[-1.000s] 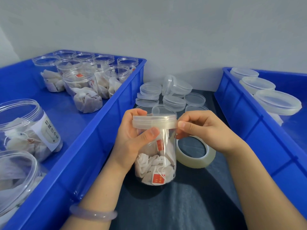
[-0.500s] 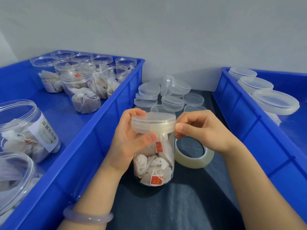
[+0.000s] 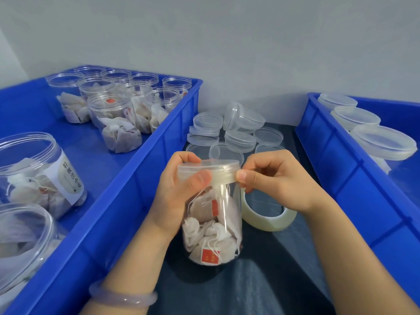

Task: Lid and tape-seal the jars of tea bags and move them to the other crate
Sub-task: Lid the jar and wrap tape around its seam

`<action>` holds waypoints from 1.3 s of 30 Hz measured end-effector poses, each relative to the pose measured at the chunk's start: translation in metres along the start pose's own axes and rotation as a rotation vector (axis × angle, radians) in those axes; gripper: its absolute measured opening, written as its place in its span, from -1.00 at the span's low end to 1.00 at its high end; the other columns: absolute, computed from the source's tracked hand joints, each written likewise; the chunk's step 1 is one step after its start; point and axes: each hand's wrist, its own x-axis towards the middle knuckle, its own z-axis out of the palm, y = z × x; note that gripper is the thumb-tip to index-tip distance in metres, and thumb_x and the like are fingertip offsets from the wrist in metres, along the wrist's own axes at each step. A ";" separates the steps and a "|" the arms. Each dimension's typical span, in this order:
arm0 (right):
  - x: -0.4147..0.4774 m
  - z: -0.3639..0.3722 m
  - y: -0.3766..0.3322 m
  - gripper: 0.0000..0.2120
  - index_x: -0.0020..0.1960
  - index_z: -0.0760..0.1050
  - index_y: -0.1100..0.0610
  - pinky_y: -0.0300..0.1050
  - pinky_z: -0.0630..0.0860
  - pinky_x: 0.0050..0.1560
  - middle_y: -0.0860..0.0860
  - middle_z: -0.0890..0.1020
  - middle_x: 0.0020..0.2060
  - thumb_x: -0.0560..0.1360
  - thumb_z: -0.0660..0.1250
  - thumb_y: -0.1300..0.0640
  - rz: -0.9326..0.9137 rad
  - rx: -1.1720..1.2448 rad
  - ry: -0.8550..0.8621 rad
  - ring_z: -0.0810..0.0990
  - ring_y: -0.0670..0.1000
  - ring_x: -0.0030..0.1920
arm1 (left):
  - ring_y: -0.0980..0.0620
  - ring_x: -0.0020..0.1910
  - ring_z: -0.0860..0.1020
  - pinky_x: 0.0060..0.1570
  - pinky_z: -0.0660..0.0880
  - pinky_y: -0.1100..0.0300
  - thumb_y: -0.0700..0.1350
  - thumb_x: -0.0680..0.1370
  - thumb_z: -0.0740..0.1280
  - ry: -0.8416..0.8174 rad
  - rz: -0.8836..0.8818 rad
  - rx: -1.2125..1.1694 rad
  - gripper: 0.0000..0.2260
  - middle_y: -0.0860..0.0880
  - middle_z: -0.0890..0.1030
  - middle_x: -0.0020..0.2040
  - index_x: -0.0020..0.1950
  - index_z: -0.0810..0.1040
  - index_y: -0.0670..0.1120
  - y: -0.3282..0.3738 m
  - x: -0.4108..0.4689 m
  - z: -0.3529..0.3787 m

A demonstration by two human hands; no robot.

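Fingers (image 3: 198, 179) of left hand (image 3: 179, 192) clamped round jar (image 3: 214, 226), those of right hand (image 3: 278, 178) on scarcely visible tape (image 3: 223, 177) at lid (image 3: 208, 166)

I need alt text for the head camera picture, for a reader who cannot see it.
The left hand grips a lidded jar of tea bags on a dark table, while the right hand pinches tape at the lid. A tape roll lies beside the jar, loose lids behind it; blue crates flank them.
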 end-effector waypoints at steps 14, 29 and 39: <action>-0.003 -0.005 0.001 -0.74 -0.34 0.48 0.19 0.21 0.53 0.00 0.09 0.55 -0.38 0.47 0.28 0.08 0.111 0.161 -0.117 0.55 0.12 -0.28 | 0.01 -0.28 0.59 -0.33 0.54 0.18 0.23 0.01 0.62 -0.052 -0.065 -0.200 -0.24 -0.02 0.64 -0.19 -0.01 0.39 -0.14 0.004 -0.003 0.009; -0.003 -0.007 0.009 -0.76 -0.42 0.58 0.09 -0.16 0.55 -0.02 -0.02 0.63 0.12 0.41 0.32 0.17 0.053 0.295 -0.054 0.49 -0.16 0.27 | 0.01 -0.03 0.63 -0.12 0.58 0.20 0.26 -0.04 0.63 -0.065 -0.070 -0.105 -0.10 -0.01 0.66 -0.02 0.18 0.47 -0.12 0.001 0.000 0.008; -0.001 0.000 0.000 -0.71 -0.35 0.56 0.35 0.01 0.59 0.06 0.13 0.70 -0.08 0.37 0.43 0.11 0.031 0.143 0.243 0.59 -0.05 0.16 | -0.03 0.10 0.62 0.04 0.57 0.04 0.29 0.11 0.53 0.232 0.001 0.076 -0.29 -0.08 0.64 0.11 0.16 0.50 -0.01 -0.014 0.007 0.005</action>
